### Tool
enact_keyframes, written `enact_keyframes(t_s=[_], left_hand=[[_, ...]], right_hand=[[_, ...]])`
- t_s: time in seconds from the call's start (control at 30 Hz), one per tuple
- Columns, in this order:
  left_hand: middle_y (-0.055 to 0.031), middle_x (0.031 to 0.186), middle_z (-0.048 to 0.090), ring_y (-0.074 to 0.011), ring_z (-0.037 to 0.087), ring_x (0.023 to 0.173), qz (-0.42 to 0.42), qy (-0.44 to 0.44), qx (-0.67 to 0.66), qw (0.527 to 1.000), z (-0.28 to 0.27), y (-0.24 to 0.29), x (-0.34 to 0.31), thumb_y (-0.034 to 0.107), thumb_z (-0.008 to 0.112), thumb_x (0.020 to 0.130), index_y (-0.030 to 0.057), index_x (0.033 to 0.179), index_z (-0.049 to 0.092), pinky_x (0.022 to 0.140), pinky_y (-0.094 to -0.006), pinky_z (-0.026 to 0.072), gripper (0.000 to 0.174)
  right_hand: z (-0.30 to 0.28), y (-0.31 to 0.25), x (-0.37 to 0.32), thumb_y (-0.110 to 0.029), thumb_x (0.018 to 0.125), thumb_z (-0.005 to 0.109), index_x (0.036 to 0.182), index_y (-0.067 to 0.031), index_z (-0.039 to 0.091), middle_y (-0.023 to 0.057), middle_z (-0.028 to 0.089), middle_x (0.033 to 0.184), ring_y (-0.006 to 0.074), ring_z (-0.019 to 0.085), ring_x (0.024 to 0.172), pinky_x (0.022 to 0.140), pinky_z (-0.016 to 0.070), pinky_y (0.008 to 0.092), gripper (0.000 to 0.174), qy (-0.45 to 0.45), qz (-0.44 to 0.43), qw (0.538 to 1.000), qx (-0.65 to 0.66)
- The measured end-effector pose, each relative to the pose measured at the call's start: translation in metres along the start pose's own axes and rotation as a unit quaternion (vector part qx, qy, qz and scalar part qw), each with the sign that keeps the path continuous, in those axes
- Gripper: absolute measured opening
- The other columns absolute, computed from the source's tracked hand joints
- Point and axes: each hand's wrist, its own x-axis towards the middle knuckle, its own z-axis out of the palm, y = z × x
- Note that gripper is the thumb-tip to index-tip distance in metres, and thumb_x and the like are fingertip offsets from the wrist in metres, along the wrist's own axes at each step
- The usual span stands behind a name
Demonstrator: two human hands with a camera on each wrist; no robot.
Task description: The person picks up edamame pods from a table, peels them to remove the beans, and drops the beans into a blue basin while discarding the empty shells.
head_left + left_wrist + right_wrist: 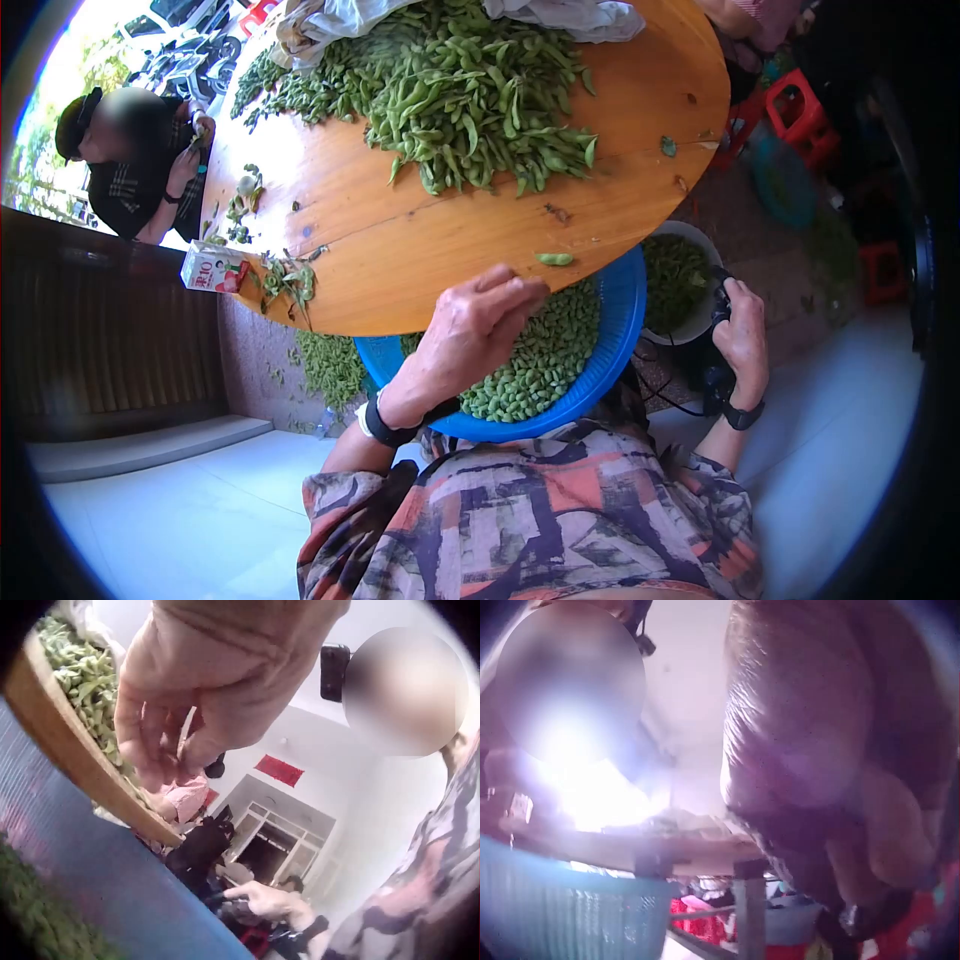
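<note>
My left hand (478, 325) hovers over the blue plastic basket (628, 310) at the table edge. Its fingers bend loosely toward the thumb in the left wrist view, and nothing shows between them. One green soybean pod (553, 259) lies just beyond its fingertips on the wooden table (440, 255). Many trimmed pods (535, 355) fill the basket. Held out to the right, my right hand (742, 335) grips a small black tool (720, 300); a shiny metal spot shows on it in the right wrist view, but I cannot tell its kind. Below that hand's fingertips stands a pale tub (700, 232) of greens.
A large heap of soybean pods (470, 100) covers the table's far side beside white cloth (590, 20). A drink carton (213, 268) and leaf scraps (290, 280) lie at the left edge. Another person (135, 165) sits there. Red stools (800, 110) stand at right; more pods (330, 368) lie on the floor.
</note>
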Motion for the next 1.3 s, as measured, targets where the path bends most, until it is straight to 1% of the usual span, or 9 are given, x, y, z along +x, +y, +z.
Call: enact_keyframes(t_s=[0.23,0.3,0.37,0.47,0.53,0.67,1.03,1.23,1.3], left_hand=[[-0.0115,0.096,0.056,-0.034,0.062,0.079,0.044,0.079,0.206,0.974,0.032,-0.012,0.041,0.003,0.064,0.082,0.005,0.098,0.065,0.068,-0.0429,0.0524,0.016],[-0.0117,0.095,0.055,-0.0346,0.062,0.08,-0.03,0.066,0.213,0.974,0.031,-0.008,0.041,0.003,0.063,0.081,0.0056,0.097,0.063,0.067,-0.0444,0.0518,0.016],[-0.0125,0.094,0.058,-0.0342,0.061,0.076,-0.019,0.091,0.228,0.969,0.031,-0.016,0.041,0.001,0.064,0.08,0.0055,0.096,0.063,0.064,-0.0427,0.0515,0.016],[-0.009,0.081,0.063,-0.0238,0.063,0.062,0.038,0.159,0.114,0.98,0.024,-0.018,0.039,0.0,0.066,0.083,0.0046,0.096,0.063,0.054,-0.0352,0.0489,0.014],[-0.0043,0.068,0.063,-0.0106,0.059,0.054,-0.122,0.1,-0.131,0.979,0.017,-0.007,0.034,0.003,0.068,0.088,0.0024,0.097,0.063,0.047,-0.0254,0.0446,0.01],[-0.0035,0.068,0.063,-0.0074,0.06,0.056,-0.183,0.079,-0.358,0.912,0.019,-0.007,0.024,0.005,0.066,0.091,-0.0013,0.098,0.063,0.048,-0.0202,0.0466,0.011],[-0.0075,0.081,0.064,-0.0117,0.064,0.066,-0.149,0.133,-0.424,0.883,0.037,-0.021,0.015,0.001,0.063,0.091,-0.0023,0.093,0.056,0.054,-0.0233,0.0537,0.008],[-0.007,0.083,0.063,-0.0103,0.064,0.066,-0.126,0.168,-0.336,0.918,0.035,-0.02,0.012,-0.003,0.065,0.089,-0.0013,0.095,0.052,0.052,-0.0218,0.052,0.014],[-0.0074,0.083,0.064,-0.0095,0.064,0.064,-0.123,0.177,-0.299,0.93,0.033,-0.019,0.011,-0.004,0.064,0.088,-0.0005,0.1,0.049,0.051,-0.0213,0.0506,0.02]], right_hand=[[0.015,-0.005,0.004,0.011,0.066,0.047,0.101,0.007,0.057,0.0301,0.059,0.09,0.048,0.057,0.089,0.079,0.0461,0.0472,0.036,0.097,0.012,0.994,0.044],[0.015,-0.029,0.007,0.009,0.07,0.05,0.1,0.0045,0.06,0.0284,0.06,0.083,0.0461,0.06,0.082,0.074,0.0476,0.0444,0.032,0.102,-0.003,0.985,0.136],[0.024,-0.047,0.011,0.005,0.074,0.055,0.095,0.0026,0.063,0.0214,0.058,0.072,0.0352,0.059,0.066,0.062,0.0458,0.036,0.023,0.109,-0.063,0.972,0.197],[0.035,-0.085,0.015,0.004,0.074,0.056,0.092,0.0028,0.062,0.016,0.053,0.068,0.0301,0.052,0.059,0.06,0.0439,0.0337,0.019,0.041,-0.109,0.934,0.338],[0.045,-0.109,0.022,0.004,0.075,0.055,0.095,0.0028,0.062,0.0145,0.051,0.073,0.0297,0.053,0.063,0.061,0.0443,0.0339,0.022,0.046,-0.175,0.923,0.34],[0.048,-0.142,0.027,0.003,0.075,0.054,0.107,0.0024,0.063,0.0174,0.054,0.083,0.0343,0.057,0.072,0.065,0.0458,0.0351,0.033,0.029,-0.246,0.898,0.363],[0.057,-0.152,0.031,0.005,0.072,0.053,0.099,0.0039,0.064,0.0172,0.055,0.081,0.0322,0.057,0.07,0.064,0.0448,0.0334,0.03,0.022,-0.228,0.908,0.351],[0.052,-0.15,0.034,0.007,0.072,0.05,0.104,0.0045,0.063,0.0164,0.055,0.081,0.0301,0.057,0.07,0.065,0.0444,0.0314,0.035,-0.068,-0.194,0.901,0.382],[0.058,-0.15,0.035,-0.002,0.083,0.054,0.114,0.0027,0.065,0.0029,0.051,0.076,0.0081,0.052,0.061,0.053,0.0394,0.0229,0.034,-0.062,-0.195,0.898,0.39]])
